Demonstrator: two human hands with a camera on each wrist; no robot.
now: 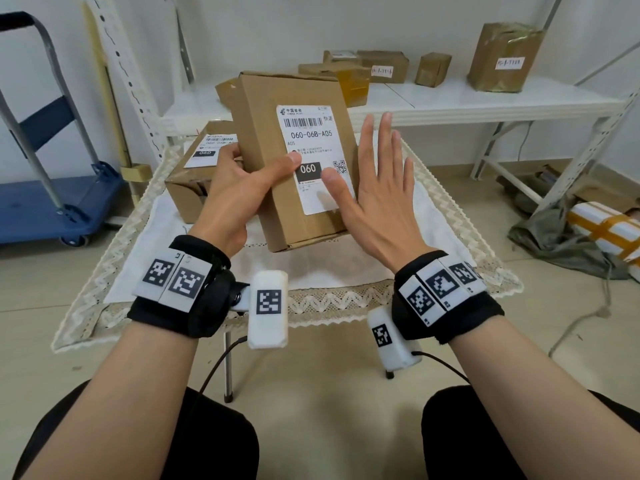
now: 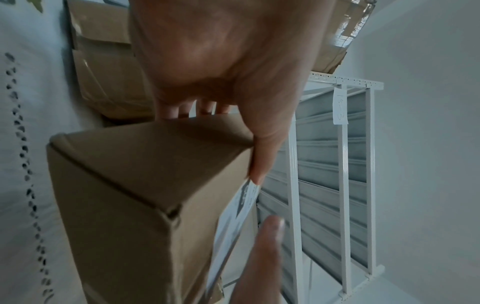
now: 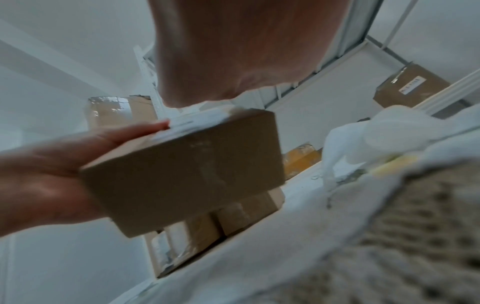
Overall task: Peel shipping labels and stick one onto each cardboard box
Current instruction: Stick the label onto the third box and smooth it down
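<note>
A flat brown cardboard box [image 1: 263, 133] is held tilted above the small table, its face toward me. A white shipping label [image 1: 311, 147] printed "060-06B-A05" is stuck on that face. My left hand [image 1: 239, 188] grips the box's left edge, thumb across the label's lower left, fingers behind. My right hand [image 1: 377, 188] is spread flat at the box's right edge, its thumb resting on the label. The left wrist view shows the box [image 2: 135, 185] from below with the left thumb [image 2: 262, 156] on its edge. In the right wrist view the box [image 3: 182, 170] shows with the left hand [image 3: 44, 176] beside it.
A second labelled box [image 1: 194, 174] stands on the white cloth-covered table [image 1: 311, 271] behind the held one. More boxes [image 1: 381, 67] sit on the white shelf [image 1: 485, 98] beyond. A blue trolley [image 1: 45, 199] is at left; wrapped parcels [image 1: 606, 230] lie on the floor at right.
</note>
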